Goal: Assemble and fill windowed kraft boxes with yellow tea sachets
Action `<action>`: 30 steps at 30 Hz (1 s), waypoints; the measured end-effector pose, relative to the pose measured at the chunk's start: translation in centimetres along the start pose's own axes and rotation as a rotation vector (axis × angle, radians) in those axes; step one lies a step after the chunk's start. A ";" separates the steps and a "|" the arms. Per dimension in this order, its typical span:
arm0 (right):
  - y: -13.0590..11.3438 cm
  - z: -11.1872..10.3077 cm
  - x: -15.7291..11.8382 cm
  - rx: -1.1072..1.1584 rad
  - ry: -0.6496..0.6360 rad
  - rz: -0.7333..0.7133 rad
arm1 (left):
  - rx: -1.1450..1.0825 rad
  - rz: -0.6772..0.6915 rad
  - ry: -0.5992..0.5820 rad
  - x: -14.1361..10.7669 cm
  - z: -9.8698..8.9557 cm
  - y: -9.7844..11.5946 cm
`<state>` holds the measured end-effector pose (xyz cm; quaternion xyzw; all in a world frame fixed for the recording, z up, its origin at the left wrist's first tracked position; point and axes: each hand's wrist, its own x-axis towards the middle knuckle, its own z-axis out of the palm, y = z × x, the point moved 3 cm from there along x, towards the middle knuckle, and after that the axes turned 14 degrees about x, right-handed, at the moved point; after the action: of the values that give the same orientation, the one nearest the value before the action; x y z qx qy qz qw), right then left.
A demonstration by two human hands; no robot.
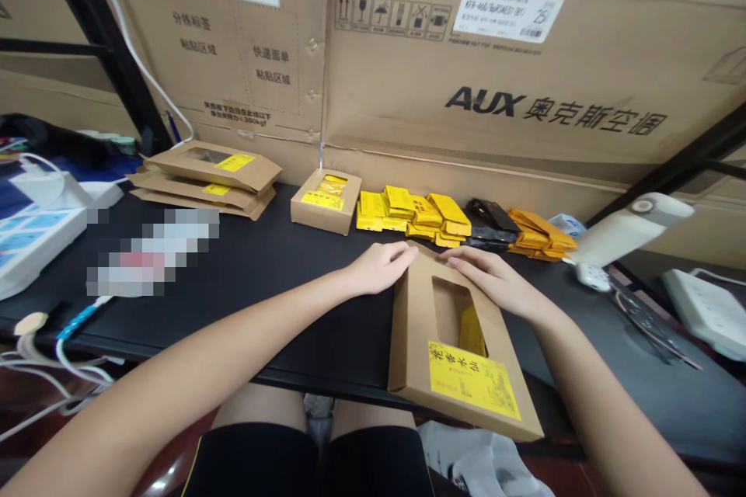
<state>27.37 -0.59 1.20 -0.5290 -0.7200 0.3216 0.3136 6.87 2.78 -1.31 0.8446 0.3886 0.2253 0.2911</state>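
A brown cardboard box [416,326] with a cut-out window and a yellow label lies in front of me, its near end jutting past the table's front edge. Through the window a yellow packet [471,330] shows inside. My left hand [381,267] grips the box's far left corner, thumb and fingers pressed together there. On the far right corner, my right hand [493,279] holds the same box, its fingers curled over the far edge. Fingertips of both hands are partly hidden at that end.
Behind the box sit yellow packets [408,211], black packets [489,224] and orange packets [539,233]. A similar box [326,202] and stacked flatter boxes [203,171] stand further left. A white bottle [632,227] leans at right; a power strip [52,225] lies left. Large cartons [385,93] wall the back.
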 end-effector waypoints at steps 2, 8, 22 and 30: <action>0.0 0.0 0.0 -0.006 0.000 0.004 | 0.005 0.001 0.001 -0.1 -0.1 0.1; 0.0 -0.1 -0.2 -0.027 0.009 0.001 | 0.027 0.010 0.014 -0.1 -0.2 0.3; 0.2 0.0 -0.2 -0.032 -0.004 0.002 | 0.014 0.009 0.009 -0.1 0.0 0.2; 0.3 0.0 -0.2 -0.033 -0.011 0.008 | 0.010 0.010 0.017 -0.1 0.1 0.1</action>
<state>27.59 -0.74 0.95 -0.5352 -0.7249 0.3137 0.2994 6.93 2.61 -1.30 0.8462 0.3878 0.2321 0.2823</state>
